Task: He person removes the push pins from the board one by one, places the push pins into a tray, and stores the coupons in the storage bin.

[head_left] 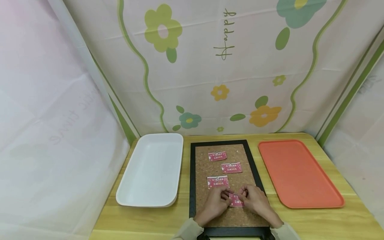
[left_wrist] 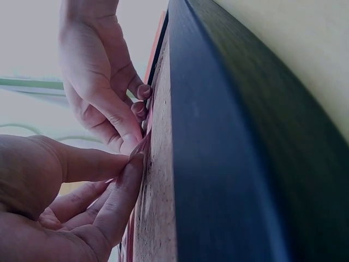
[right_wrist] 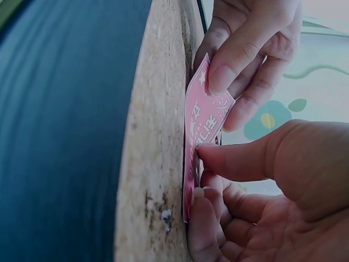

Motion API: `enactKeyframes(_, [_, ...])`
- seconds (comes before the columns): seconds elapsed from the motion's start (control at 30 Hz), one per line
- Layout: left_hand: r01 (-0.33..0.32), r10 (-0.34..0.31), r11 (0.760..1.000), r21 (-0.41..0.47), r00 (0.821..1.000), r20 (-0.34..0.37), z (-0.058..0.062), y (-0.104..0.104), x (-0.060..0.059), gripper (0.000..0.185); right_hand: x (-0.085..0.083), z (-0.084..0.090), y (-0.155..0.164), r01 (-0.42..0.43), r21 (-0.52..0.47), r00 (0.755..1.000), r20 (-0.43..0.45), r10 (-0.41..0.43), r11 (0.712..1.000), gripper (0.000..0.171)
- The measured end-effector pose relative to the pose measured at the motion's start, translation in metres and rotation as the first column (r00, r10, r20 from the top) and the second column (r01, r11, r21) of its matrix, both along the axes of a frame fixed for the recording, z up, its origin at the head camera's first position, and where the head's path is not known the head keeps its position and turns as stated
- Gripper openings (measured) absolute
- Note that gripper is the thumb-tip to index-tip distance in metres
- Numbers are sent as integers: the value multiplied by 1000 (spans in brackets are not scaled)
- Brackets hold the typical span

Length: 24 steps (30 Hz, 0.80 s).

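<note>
A pink printed coupon (right_wrist: 204,117) lies against the lower part of a black-framed cork board (head_left: 204,206). My left hand (head_left: 216,201) pinches one end of it, thumb on the printed face, as the right wrist view shows. At the other end, my right hand (head_left: 255,200) holds the coupon between thumb and fingertips, the thumb (right_wrist: 234,159) near its middle. What lies under the right fingertips is partly hidden. Above the hands, three similar coupons are fixed to the cork: an upper one (head_left: 217,156), a middle one (head_left: 231,168) and a lower one (head_left: 217,182).
A deep white tray (head_left: 150,170) stands left of the board on the wooden table (head_left: 144,221). To the right lies a flat orange tray (head_left: 300,173). Flowered cloth (head_left: 192,73) hangs behind the table, with white cloth at both sides.
</note>
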<state>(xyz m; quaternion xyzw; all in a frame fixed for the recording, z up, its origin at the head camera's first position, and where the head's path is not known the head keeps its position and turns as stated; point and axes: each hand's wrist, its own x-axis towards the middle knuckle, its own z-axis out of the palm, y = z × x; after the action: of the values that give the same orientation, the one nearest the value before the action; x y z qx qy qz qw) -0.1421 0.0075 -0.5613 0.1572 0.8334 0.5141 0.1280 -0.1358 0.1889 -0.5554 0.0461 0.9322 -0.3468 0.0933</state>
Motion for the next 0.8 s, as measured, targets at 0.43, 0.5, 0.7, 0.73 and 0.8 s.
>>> enactKeyframes(0.43, [2,-3,1000,22,1000,3,4,-2,1,21,3,7,2,-33,-110,999,35,37,993,12])
enactKeyframes(0.5, [2,-2,1000,25,1000,5,5,-2,1,22,2,8,4,-39,-134,998,36,44,990,11])
enactKeyframes(0.7, [-9,9,1000,24,1000,9,5,-3,1,24,-1,10,11,-85,-236,996,0,88,968,7])
enactKeyframes(0.73, [-10,10,1000,21,1000,4,6,-4,0,23,-2,11,12,-95,-258,995,-13,95,961,6])
enactKeyframes(0.8, [-13,13,1000,26,1000,2,8,-7,-1,22,-5,13,14,-109,-290,994,-44,100,951,6])
